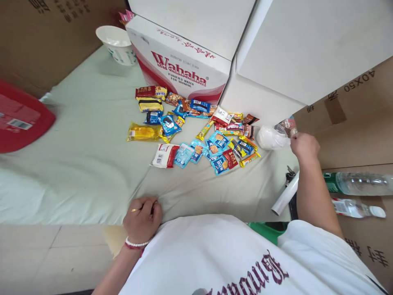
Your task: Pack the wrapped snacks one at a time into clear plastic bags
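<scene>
My right hand point(305, 146) is closed at the right end of the table, its fingers pinching the edge of a crumpled white plastic bag point(270, 138). Resting near the front edge, my left hand point(143, 219) is curled into a loose fist on the pale green cloth point(92, 164), with nothing visible in it. Between the hands and the boxes lie several small wrapped snacks: a yellow packet point(143, 132), a red and white packet point(165, 156), light blue packets point(184, 155) and a dark red packet point(230, 158).
A Wahaba-style water carton, printed Wahaha point(181, 69), stands behind the snacks beside white boxes point(264, 94). A paper cup point(118, 45) is at the back left, a red container point(21, 114) at far left. Plastic bottles point(362, 183) and a white roll point(285, 196) lie right.
</scene>
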Demonstrator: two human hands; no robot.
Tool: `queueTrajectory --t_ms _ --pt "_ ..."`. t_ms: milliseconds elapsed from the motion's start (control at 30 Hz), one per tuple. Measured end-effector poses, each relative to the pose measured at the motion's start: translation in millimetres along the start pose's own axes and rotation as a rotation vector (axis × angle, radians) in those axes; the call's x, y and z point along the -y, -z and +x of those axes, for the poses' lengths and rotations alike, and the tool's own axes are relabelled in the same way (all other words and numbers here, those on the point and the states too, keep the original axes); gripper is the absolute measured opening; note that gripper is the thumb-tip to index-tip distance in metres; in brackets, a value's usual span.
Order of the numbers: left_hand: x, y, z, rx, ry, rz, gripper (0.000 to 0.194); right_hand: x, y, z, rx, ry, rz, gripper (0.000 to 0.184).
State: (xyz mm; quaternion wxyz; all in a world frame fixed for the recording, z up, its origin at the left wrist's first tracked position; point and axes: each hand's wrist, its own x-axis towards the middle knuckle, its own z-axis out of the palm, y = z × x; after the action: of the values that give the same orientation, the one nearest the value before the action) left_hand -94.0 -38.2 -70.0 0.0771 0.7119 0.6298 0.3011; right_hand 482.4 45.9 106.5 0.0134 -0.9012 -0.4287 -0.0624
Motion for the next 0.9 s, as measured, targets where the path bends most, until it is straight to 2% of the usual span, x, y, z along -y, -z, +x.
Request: queueTrajectory --t_ms 100,167,233,333,467,533,567,633,700,767,833,867,900 --pt "-0.8 1.8 1.6 0.011 0.018 -0.075 0.015 -8.7 1.2 -36.7 -0.133 0.008 0.252 0.026" --pt "-2.0 2.8 5.0 0.021 0.044 -0.123 0.015 -6.6 -12.0 -59.3 -0.223 0.027 0.434 0.029" --pt "-4.0 4.0 10.3 0.021 0.079 -0.145 0.016 -1.3 -27.4 -71.2 -0.29 0.006 0.488 0.028" --pt "-8.4 7.1 19.5 0.056 0.11 -0.186 0.018 6.3 -35.1 -65.2 -0.356 -0.02 0.55 0.025" --pt "-21.3 14.0 27.5 0.072 0.145 -0.332 0.017 25.0 -12.3 -51.6 -0.438 0.005 0.896 0.026" --pt "-35.3 18.3 30.7 0.121 0.207 -0.464 0.018 48.1 -3.3 -64.4 -0.35 0.043 1.117 0.026" --pt "-45.0 20.3 33.0 0.182 0.253 -0.569 0.022 63.3 -2.8 -77.4 -0.268 0.057 1.209 0.026" --pt "-69.3 22.5 40.4 0.375 0.375 -0.861 0.041 97.8 -9.6 -114.6 -0.079 0.062 1.336 0.026" --pt "-96.3 19.9 51.2 0.62 0.467 -1.164 0.071 131.8 -21.9 -159.1 0.098 0.048 1.408 0.026" --pt "-120.1 11.7 62.5 0.772 0.526 -1.323 0.09 157.8 -32.7 -199.2 0.252 0.048 1.444 0.027" --pt "-135.8 1.0 70.0 0.797 0.605 -1.36 0.082 169.2 -37.9 -222.8 0.358 0.078 1.434 0.028" --pt "-139.9 -4.0 71.6 0.783 0.631 -1.362 0.072 167.8 -38.2 -225.7 0.355 0.094 1.406 0.029" --pt "-141.7 -8.0 71.6 0.763 0.649 -1.361 0.064 161.4 -37.3 -222.2 0.299 0.102 1.358 0.029"
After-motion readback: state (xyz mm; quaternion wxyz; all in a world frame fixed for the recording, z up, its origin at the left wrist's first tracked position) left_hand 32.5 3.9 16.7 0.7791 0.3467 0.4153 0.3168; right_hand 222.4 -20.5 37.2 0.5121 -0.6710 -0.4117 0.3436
